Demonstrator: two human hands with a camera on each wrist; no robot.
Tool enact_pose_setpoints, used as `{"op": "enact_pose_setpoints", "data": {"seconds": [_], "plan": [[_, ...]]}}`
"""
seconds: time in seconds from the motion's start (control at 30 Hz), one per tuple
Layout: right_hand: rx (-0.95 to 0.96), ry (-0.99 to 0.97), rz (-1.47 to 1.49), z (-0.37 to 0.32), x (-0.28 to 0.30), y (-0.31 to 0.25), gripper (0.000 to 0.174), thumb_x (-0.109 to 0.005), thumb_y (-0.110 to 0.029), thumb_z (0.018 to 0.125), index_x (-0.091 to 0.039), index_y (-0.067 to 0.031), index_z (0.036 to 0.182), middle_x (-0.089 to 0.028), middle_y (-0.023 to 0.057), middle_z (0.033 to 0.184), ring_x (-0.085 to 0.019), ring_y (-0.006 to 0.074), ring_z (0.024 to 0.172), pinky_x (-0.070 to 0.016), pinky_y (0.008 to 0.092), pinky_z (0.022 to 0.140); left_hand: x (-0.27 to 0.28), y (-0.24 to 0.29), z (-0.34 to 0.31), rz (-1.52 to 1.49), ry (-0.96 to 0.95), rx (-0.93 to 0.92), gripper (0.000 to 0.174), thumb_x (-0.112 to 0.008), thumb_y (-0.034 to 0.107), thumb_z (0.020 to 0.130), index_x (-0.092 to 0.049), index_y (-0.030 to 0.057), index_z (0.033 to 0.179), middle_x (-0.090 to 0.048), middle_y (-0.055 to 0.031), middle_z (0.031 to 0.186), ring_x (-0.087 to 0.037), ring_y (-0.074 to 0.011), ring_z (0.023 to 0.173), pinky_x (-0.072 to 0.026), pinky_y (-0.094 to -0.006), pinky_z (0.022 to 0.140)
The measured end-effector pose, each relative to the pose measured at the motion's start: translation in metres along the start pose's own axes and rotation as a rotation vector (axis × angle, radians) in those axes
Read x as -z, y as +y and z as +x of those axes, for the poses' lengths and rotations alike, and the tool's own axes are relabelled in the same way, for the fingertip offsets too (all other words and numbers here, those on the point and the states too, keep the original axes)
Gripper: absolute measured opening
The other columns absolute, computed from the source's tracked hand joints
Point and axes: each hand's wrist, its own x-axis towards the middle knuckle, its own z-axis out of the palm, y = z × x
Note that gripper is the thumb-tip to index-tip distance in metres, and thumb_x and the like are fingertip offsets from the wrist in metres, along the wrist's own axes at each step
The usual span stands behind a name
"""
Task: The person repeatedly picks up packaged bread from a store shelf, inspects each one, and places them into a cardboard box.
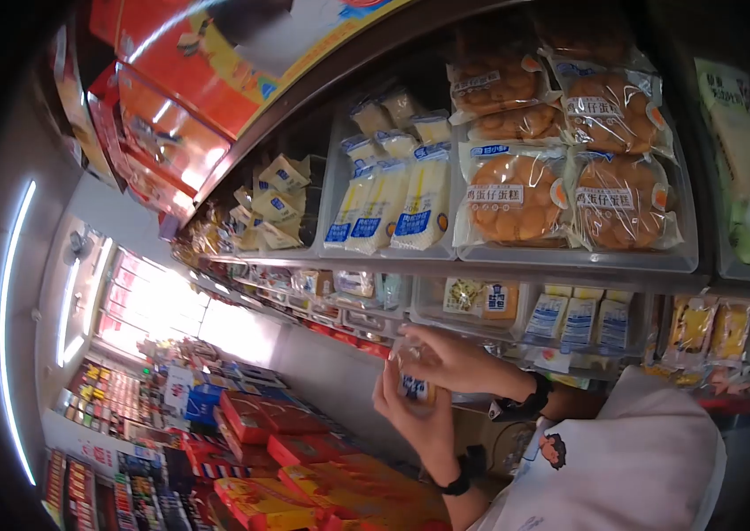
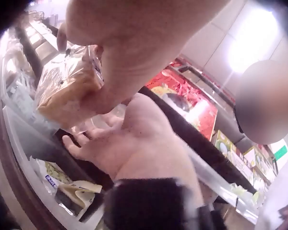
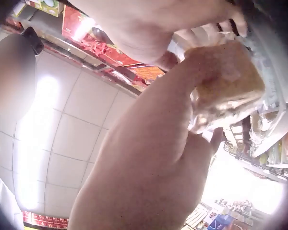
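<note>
Workpiece: a small, block-shaped loaf of pale golden bread in clear, glossy film [image 2: 62, 93]. Position: between both hands, in front of the lower row of clear plastic trays [image 1: 472, 329]. A printed label faces outward in the head view; I cannot read it reliably.

Left hand [image 1: 417, 429]: fingers and thumb curled round the loaf, gripping it by opposite faces. Right hand [image 2: 127, 148]: fingers extended and slightly spread, close against the wrapped loaf. Contact with the film appears likely; I cannot tell whether the thumb pinches it.

Surroundings: flat packs of round, golden-brown cakes [image 1: 512, 199] lie in the row above. White-and-yellow packs with blue labels [image 1: 577, 320] stand in the lower row, beside the hands.

Handling, in my judgement: light, soft and easily dented; the film slides and crinkles before the bread moves. I rate the broad side faces as the correct grip zone, with spread finger pads and low, even pressure. Corners crush first. Loose film at the ends gives a poor hold for carrying the weight.
</note>
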Motion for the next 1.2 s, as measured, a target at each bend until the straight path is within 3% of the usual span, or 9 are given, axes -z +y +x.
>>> {"op": "enact_pose_setpoints", "data": {"seconds": [0.1,0.23,0.33,0.47,0.6,0.73,0.93,1.1,1.2], "plan": [[-0.114,-0.248,0.123,-0.012,0.002,-0.025,0.076,-0.074,-0.040,0.093,-0.042,-0.0003,0.149,-0.067,0.0169,0.120,-0.067,0.0267,0.105,-0.0514,0.0352,0.092,0.034,-0.001,-0.016,0.000,-0.101,0.013,0.083,-0.076,-0.001,0.066,-0.051,0.0038,0.145,-0.048,-0.0175,0.135,-0.051,-0.0344,0.128,-0.0392,-0.0427,0.111],[-0.160,-0.446,0.094,-0.032,0.004,-0.046,0.078,-0.080,-0.031,0.089,-0.042,-0.0017,0.150,-0.066,0.0114,0.114,-0.063,0.0169,0.093,-0.0510,0.0329,0.080,0.079,0.003,-0.037,-0.069,-0.314,0.073,0.083,-0.076,0.001,0.063,-0.055,0.0041,0.143,-0.048,-0.0182,0.136,-0.050,-0.0350,0.127,-0.0414,-0.0420,0.109],[-0.141,-0.509,0.008,-0.047,0.008,-0.053,0.077,-0.081,-0.028,0.087,-0.044,-0.0014,0.149,-0.065,0.0101,0.119,-0.061,0.0148,0.094,-0.0510,0.0331,0.079,0.093,0.013,-0.050,-0.065,-0.356,-0.011,0.082,-0.074,-0.001,0.060,-0.056,0.0026,0.140,-0.050,-0.0215,0.134,-0.050,-0.0393,0.126,-0.0425,-0.0440,0.107],[-0.339,-0.607,0.050,-0.061,0.009,-0.046,0.074,-0.082,-0.022,0.087,-0.045,-0.0021,0.148,-0.061,0.0116,0.130,-0.059,0.0153,0.115,-0.0496,0.0308,0.095,0.085,0.017,-0.078,-0.219,-0.252,0.105,0.087,-0.078,-0.007,0.058,-0.056,0.0043,0.141,-0.048,-0.0214,0.141,-0.047,-0.0421,0.130,-0.0436,-0.0470,0.107],[-0.437,-0.563,0.220,-0.064,-0.009,-0.042,0.073,-0.083,-0.019,0.086,-0.045,-0.0035,0.147,-0.058,0.0098,0.134,-0.055,0.0167,0.125,-0.0455,0.0320,0.106,0.080,0.008,-0.106,-0.190,0.045,0.315,0.099,-0.079,-0.005,0.063,-0.040,0.0044,0.153,-0.039,-0.0201,0.152,-0.047,-0.0405,0.135,-0.0437,-0.0462,0.109],[-0.353,-0.450,0.192,-0.069,-0.044,-0.045,0.063,-0.081,-0.012,0.086,-0.046,-0.0044,0.138,-0.054,0.0092,0.132,-0.053,0.0160,0.125,-0.0468,0.0321,0.106,0.086,-0.006,-0.133,-0.712,0.205,0.702,0.097,-0.079,-0.005,0.074,-0.031,0.0046,0.157,-0.043,-0.0182,0.153,-0.052,-0.0299,0.134,-0.0438,-0.0425,0.110],[-0.581,-0.336,0.372,-0.087,-0.117,-0.055,0.058,-0.073,0.002,0.082,-0.046,-0.0051,0.133,-0.052,0.0098,0.131,-0.058,0.0197,0.121,-0.0512,0.0334,0.102,0.133,-0.041,-0.163,-0.962,0.126,0.740,0.081,-0.067,-0.003,0.093,-0.022,0.0018,0.160,-0.041,-0.0188,0.157,-0.048,-0.0247,0.140,-0.0410,-0.0383,0.113],[-0.711,-0.370,0.474,-0.108,-0.180,-0.067,0.056,-0.072,0.003,0.082,-0.043,-0.0073,0.129,-0.050,0.0122,0.134,-0.055,0.0209,0.125,-0.0484,0.0350,0.105,0.189,-0.064,-0.193,-1.210,0.272,0.822,0.077,-0.059,0.000,0.099,-0.015,0.0023,0.163,-0.036,-0.0184,0.159,-0.047,-0.0246,0.141,-0.0386,-0.0384,0.115],[-0.596,-0.420,0.384,-0.128,-0.220,-0.071,0.058,-0.072,0.004,0.081,-0.041,-0.0087,0.128,-0.049,0.0136,0.137,-0.052,0.0220,0.130,-0.0466,0.0369,0.108,0.225,-0.083,-0.210,-1.197,0.309,0.823,0.072,-0.053,0.013,0.104,-0.013,0.0032,0.164,-0.034,-0.0176,0.160,-0.042,-0.0245,0.143,-0.0344,-0.0401,0.118]]}}
